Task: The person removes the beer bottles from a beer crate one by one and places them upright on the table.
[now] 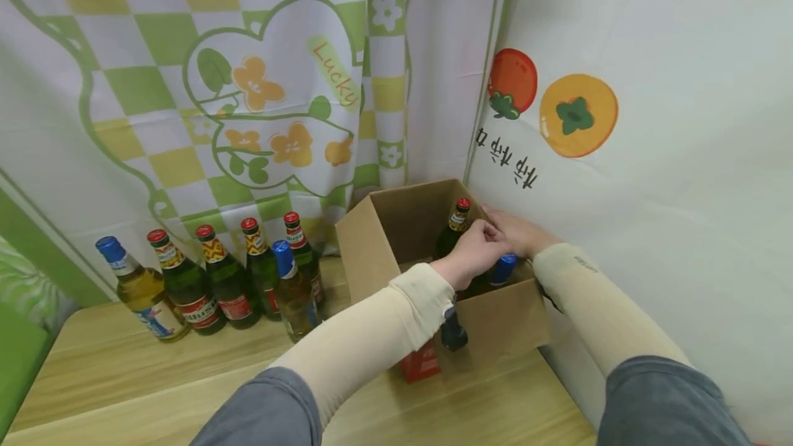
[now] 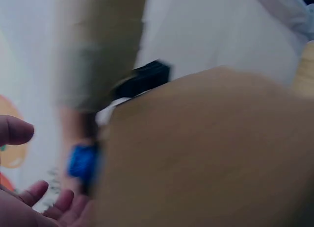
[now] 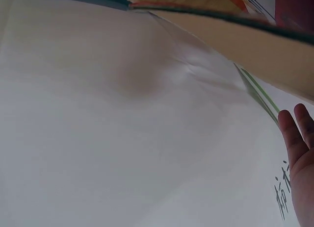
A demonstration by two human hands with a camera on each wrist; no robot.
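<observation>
A brown cardboard box (image 1: 504,329) stands on the table in the corner, its flaps folded out. Inside it are a green beer bottle with a red cap (image 1: 462,205) and a bottle with a blue cap (image 1: 504,269). My left hand (image 1: 476,252) hangs over the box between these two bottles. In the left wrist view its thumb and fingers (image 2: 61,202) are apart with nothing between them. At the box's right side, by the wall, is my right hand (image 1: 519,231); the right wrist view shows its straight fingers (image 3: 293,136) close to the cardboard.
Several bottles stand left of the box, among them a clear one with a blue cap (image 1: 111,248) and a green one with a red cap (image 1: 204,231). A white printed wall covering (image 1: 681,157) rises close on the right. A red carton (image 1: 421,363) shows below the box's front.
</observation>
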